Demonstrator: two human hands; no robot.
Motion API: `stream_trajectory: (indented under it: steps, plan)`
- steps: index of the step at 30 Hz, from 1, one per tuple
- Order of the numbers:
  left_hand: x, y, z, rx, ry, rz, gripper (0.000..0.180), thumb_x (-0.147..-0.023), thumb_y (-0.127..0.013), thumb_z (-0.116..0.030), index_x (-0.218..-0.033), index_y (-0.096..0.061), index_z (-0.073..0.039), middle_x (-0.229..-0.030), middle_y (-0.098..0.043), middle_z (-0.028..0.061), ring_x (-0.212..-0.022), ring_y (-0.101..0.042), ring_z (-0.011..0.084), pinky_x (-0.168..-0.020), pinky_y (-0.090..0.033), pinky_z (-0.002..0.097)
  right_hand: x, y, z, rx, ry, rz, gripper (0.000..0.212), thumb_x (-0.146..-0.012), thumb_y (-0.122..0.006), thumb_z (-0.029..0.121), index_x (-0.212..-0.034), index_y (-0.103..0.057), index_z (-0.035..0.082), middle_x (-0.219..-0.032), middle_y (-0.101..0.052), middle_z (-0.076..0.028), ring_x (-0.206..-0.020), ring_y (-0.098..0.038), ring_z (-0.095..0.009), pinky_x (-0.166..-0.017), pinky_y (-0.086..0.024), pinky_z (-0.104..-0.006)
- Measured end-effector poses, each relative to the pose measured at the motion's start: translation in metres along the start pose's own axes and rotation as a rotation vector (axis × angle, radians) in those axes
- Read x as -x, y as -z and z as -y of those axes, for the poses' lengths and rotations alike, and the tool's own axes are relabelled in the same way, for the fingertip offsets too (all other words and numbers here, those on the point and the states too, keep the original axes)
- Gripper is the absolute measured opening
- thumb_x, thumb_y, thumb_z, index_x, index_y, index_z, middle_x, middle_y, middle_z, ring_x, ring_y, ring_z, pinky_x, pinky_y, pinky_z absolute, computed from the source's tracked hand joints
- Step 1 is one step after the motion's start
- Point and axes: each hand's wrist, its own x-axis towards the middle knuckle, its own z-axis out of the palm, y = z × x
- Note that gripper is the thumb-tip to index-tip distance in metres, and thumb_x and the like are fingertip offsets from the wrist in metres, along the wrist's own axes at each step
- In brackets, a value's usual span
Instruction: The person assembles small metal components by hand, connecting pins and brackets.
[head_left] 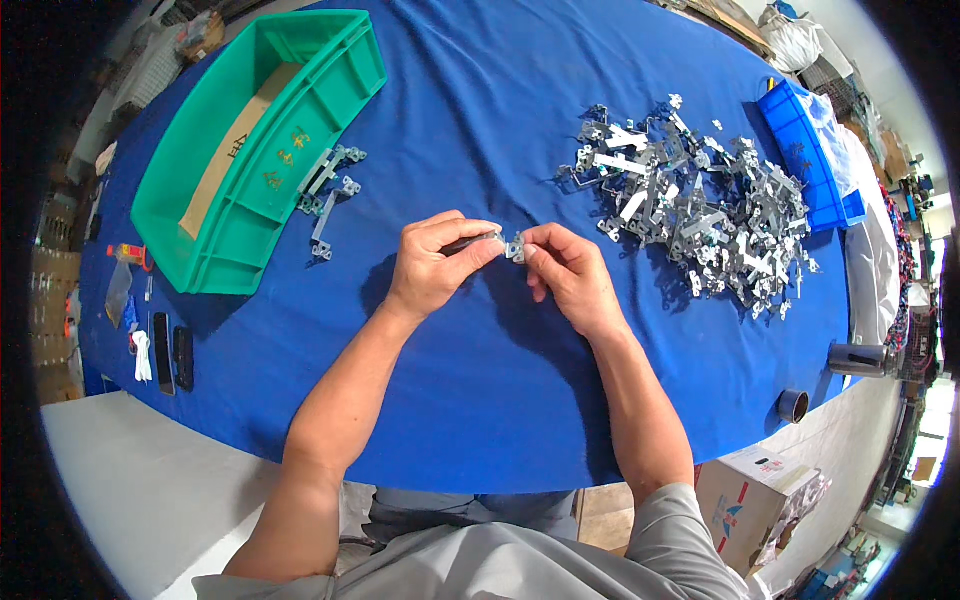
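Observation:
Between my two hands, over the middle of the blue cloth, is a small metal bracket (514,248) with holes in its end. My left hand (440,255) pinches it between thumb and fingers, which cover most of its length. The fingertips of my right hand (568,268) close on the bracket's right end. To the right lies a large heap of similar silvery metal brackets (700,205). A few brackets (325,205) lie beside the green bin at the left.
A green plastic bin (225,225) with a cardboard piece inside stands at the left. At the far right is a blue crate (808,165) with clear plastic in it. Black phone (163,353) and dark case (183,358) lie near the left edge; a dark cup (793,405) sits front right.

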Motion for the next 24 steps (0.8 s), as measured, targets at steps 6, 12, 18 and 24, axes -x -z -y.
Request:
stream_trajectory:
  steps: [6,12,18,24]
  plan:
    - [0.001,-0.0018,0.0004,-0.003,-0.012,0.021,0.017,-0.082,-0.079,-0.01,-0.095,-0.076,0.0,-0.071,-0.062,0.0024,-0.063,-0.053,0.0082,-0.057,-0.04,0.0253,-0.0021,-0.0021,-0.0031,-0.258,0.073,-0.007,0.021,-0.102,-0.056,0.016,-0.112,-0.064,-0.001,-0.085,-0.063,-0.003,-0.07,-0.06,-0.009,-0.066,-0.054,-0.0273]
    - [-0.0002,-0.0004,0.0006,-0.058,-0.045,0.093,0.018,-0.081,-0.08,-0.011,-0.094,-0.076,0.0,-0.072,-0.064,0.0043,-0.063,-0.055,0.0099,-0.056,-0.041,0.0265,-0.0024,0.0018,-0.0051,-0.138,0.082,0.052,0.022,-0.103,-0.057,0.019,-0.115,-0.062,0.001,-0.084,-0.061,-0.002,-0.07,-0.059,-0.009,-0.064,-0.053,-0.026]
    - [0.0008,-0.0023,-0.0064,-0.098,-0.072,0.077,0.017,-0.08,-0.08,-0.009,-0.094,-0.076,0.001,-0.071,-0.064,0.0048,-0.062,-0.056,0.0107,-0.056,-0.041,0.026,-0.005,-0.0014,-0.0055,-0.385,0.151,-0.164,0.014,-0.102,-0.057,0.018,-0.105,-0.062,0.005,-0.082,-0.061,0.0,-0.063,-0.05,-0.005,-0.053,-0.041,-0.0211]
    - [0.001,-0.0014,-0.0024,-0.052,-0.08,-0.083,0.018,-0.081,-0.079,-0.008,-0.095,-0.075,0.001,-0.073,-0.064,0.0046,-0.063,-0.056,0.0101,-0.056,-0.041,0.0254,0.0012,-0.0015,0.0001,-0.11,0.006,-0.034,0.016,-0.1,-0.06,0.016,-0.107,-0.066,0.002,-0.083,-0.065,0.0,-0.061,-0.051,-0.003,-0.049,-0.039,-0.0201]
